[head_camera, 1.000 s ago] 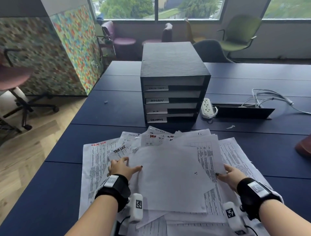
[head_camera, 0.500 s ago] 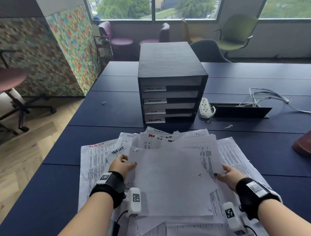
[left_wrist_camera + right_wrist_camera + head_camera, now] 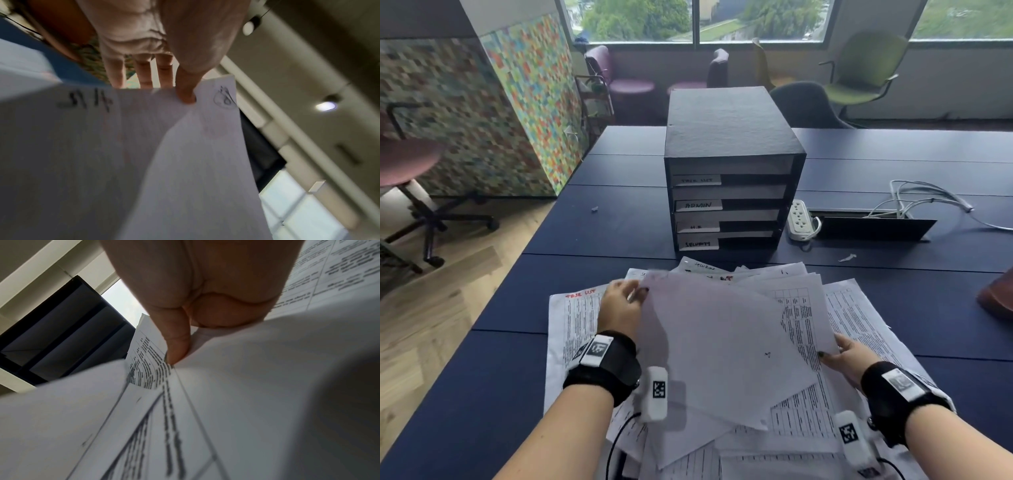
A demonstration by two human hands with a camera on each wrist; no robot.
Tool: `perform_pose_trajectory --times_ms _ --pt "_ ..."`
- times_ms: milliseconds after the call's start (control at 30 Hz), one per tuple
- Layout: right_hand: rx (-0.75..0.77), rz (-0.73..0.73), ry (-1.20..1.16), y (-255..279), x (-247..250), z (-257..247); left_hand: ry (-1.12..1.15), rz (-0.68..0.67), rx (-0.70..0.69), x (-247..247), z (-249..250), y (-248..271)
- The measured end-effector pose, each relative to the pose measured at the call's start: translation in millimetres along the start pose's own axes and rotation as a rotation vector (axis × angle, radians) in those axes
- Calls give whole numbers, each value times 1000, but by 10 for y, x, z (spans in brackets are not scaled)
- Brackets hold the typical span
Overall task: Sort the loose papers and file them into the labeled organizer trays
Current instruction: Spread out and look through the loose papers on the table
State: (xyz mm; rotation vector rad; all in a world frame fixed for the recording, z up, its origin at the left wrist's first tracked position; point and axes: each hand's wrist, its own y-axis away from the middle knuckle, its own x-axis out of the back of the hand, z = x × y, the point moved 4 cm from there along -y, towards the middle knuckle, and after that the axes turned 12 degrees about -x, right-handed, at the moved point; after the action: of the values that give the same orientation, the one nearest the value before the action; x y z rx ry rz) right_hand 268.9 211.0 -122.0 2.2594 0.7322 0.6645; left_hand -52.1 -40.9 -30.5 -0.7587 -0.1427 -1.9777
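A loose pile of printed papers (image 3: 575,329) covers the near part of the dark blue table (image 3: 619,226). On top is a sheet with its blank side up (image 3: 715,342). My left hand (image 3: 635,293) pinches its far left corner and holds it raised and tilted; the left wrist view shows the thumb on top of this sheet (image 3: 164,162) and the fingers behind it. My right hand (image 3: 832,353) grips the right edge of a printed sheet (image 3: 156,369) in the pile, thumb on top. The black organizer (image 3: 729,171) stands behind the pile with labeled trays, the lower ones reading ADMIN, H.R, SECURITY.
A white power strip (image 3: 799,219), an open cable hatch (image 3: 869,228) and loose cables (image 3: 921,195) lie right of the organizer. A brown object (image 3: 996,294) sits at the right edge. The table's left edge drops to wooden floor, with an office chair (image 3: 410,171) there.
My left hand has gone from lying on the pile to pinching the blank sheet's corner and lifting it up and forward. My right hand has stayed at the pile's right edge.
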Motion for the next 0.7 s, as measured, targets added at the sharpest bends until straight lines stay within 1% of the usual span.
perform_pose_trajectory --times_ms 67,167,233,267,333,367,433,500,567,633,667,700 --pt "-6 -16 -20 23 -13 -19 138 15 -154 50 417 -34" --pt "-26 36 7 39 -1 -4 291 -10 -367 114 992 -14" --pt "-42 95 105 108 5 -25 428 -63 -440 122 1214 30" --pt "-57 93 116 112 25 -16 503 -106 -457 109 1268 55" --pt "-30 50 33 154 11 -44 596 -215 -455 61 1267 103" --pt "-13 31 14 186 -4 -78 601 -266 -426 29 1206 136" --pt "-10 9 -4 204 -19 -108 603 -329 -282 -41 980 192" --pt "-19 -6 -53 184 -27 -109 684 -334 -77 -109 653 250" --pt "-37 9 -43 107 -2 -62 738 -308 143 -179 332 310" --pt "-35 5 -39 95 5 -42 650 -273 325 -212 24 374" --pt "-27 -11 -43 95 5 -43 577 -274 395 -213 -100 409" --pt "-21 -24 -51 105 2 -54 504 -284 431 -196 -203 434"
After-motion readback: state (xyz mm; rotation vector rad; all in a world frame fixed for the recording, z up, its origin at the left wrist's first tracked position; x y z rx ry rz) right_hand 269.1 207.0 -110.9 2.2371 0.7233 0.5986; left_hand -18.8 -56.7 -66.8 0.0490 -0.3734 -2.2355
